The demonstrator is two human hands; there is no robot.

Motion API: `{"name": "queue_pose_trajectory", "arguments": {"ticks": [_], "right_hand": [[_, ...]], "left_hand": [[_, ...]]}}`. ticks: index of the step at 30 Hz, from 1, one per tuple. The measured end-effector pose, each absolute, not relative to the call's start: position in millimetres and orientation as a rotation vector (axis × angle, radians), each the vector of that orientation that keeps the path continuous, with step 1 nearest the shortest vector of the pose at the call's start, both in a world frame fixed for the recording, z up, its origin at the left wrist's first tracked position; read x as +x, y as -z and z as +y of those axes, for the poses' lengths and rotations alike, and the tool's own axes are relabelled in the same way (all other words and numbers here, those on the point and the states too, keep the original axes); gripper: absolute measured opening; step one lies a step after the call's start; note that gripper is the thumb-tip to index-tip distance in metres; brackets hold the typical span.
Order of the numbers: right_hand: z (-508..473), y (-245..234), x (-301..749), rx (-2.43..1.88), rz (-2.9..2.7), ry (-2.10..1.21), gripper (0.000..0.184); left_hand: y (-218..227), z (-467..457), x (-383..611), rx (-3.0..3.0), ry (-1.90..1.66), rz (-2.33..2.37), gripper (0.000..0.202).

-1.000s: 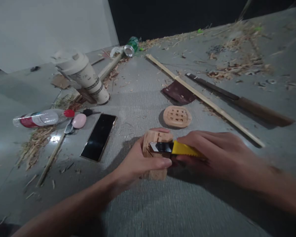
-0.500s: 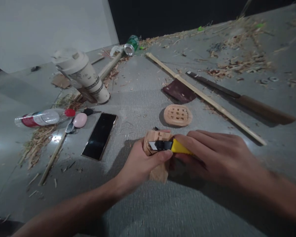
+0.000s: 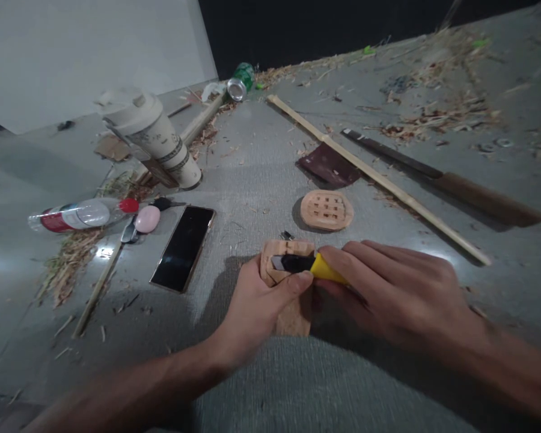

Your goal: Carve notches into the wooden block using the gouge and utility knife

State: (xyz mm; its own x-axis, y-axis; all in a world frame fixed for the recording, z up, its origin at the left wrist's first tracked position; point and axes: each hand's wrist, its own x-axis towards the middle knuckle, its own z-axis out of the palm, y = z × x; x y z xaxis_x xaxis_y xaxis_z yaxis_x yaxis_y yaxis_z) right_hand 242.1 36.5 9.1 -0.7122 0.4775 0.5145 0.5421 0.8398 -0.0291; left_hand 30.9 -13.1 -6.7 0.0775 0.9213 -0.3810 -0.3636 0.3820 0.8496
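Note:
My left hand [image 3: 261,300] is closed around a carved block of light wood [image 3: 294,316], its thumb lying along the top near the blade. In my right hand [image 3: 388,285] is a utility knife [image 3: 327,269] with a yellow handle and a dark front end. The knife's blade points left and lies across the upper part of the block. My left thumb tip touches or nearly touches the front of the knife. Just beyond the hands rests an oval wooden piece [image 3: 327,210] with rows of small square holes. Fingers under the block are hidden.
A phone [image 3: 183,249], a plastic bottle [image 3: 85,214] and a lidded paper cup [image 3: 162,141] stand or lie on the left. Behind are a green can [image 3: 240,81], dark red sandpaper-like sheet [image 3: 329,165], long wooden stick [image 3: 383,180] and wood-handled flat tool [image 3: 491,195]. Shavings [image 3: 446,120] are scattered about.
The block's lower end has tipped slightly, showing more of its face. The blade's angle on the block has shifted a little. Both hands keep their holds.

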Motion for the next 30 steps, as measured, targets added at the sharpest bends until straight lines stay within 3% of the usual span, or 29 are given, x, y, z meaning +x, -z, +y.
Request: {"name": "queue_pose_trajectory", "arguments": {"ticks": [6, 9, 16, 27, 30], "right_hand": [[56, -16, 254, -1.116, -2.293, 0.350, 0.017], [64, -17, 262, -1.019, -2.312, 0.290, 0.015], [59, -16, 258, -0.616, -2.555, -0.052, 0.013], [57, -10, 257, -0.590, -2.573, -0.052, 0.011], [56, -12, 254, -0.598, -2.558, -0.020, 0.015]], "left_hand": [[2, -24, 41, 0.597, -1.002, 1.070, 0.035], [-1, -20, 41, 0.573, -0.993, 0.987, 0.034], [-1, -12, 31, 0.560, -1.001, 0.922, 0.069], [0, -13, 34, 0.699, -1.018, 0.974, 0.050], [-1, -12, 35, 0.687, -0.972, 0.973, 0.054]]}}
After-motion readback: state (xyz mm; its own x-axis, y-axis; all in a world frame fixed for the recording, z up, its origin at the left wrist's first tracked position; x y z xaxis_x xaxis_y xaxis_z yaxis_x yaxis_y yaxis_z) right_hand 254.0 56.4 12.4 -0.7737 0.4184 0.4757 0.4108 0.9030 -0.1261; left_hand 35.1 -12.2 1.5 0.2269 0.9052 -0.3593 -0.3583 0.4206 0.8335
